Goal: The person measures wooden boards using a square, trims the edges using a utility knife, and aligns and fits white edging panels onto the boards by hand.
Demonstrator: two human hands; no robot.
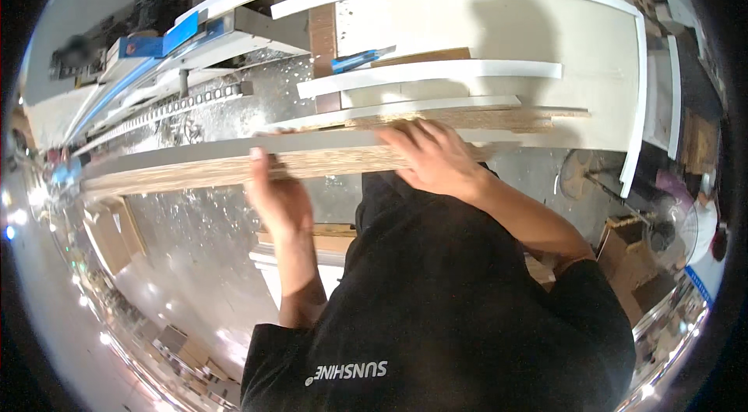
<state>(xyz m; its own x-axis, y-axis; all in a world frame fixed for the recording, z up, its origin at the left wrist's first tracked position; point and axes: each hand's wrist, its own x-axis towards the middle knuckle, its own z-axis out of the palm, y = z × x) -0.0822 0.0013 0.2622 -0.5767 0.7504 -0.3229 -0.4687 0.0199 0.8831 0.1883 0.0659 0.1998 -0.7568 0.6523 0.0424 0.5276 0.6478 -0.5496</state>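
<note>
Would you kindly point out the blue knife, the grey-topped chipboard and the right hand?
Blue knife (pixel 356 61): head view, on its handle.
Grey-topped chipboard (pixel 335 162): head view, on its edge, between the hands.
Right hand (pixel 441 162): head view, on its back.

Long, straight, grey-faced chipboard length (pixel 327 162): face smooth, matt; edge raw, rough, wood-flecked. Beyond the chipboard length: slim white strip (pixel 467 69), smooth; slender blue cutter (pixel 355 61), plastic-looking; broad cream tabletop (pixel 596 45), smooth. Nearer side: black short-sleeved cloth shirt (pixel 467 295), matt. Beneath: grey floor (pixel 195 244), hard, faintly glossy.
</note>
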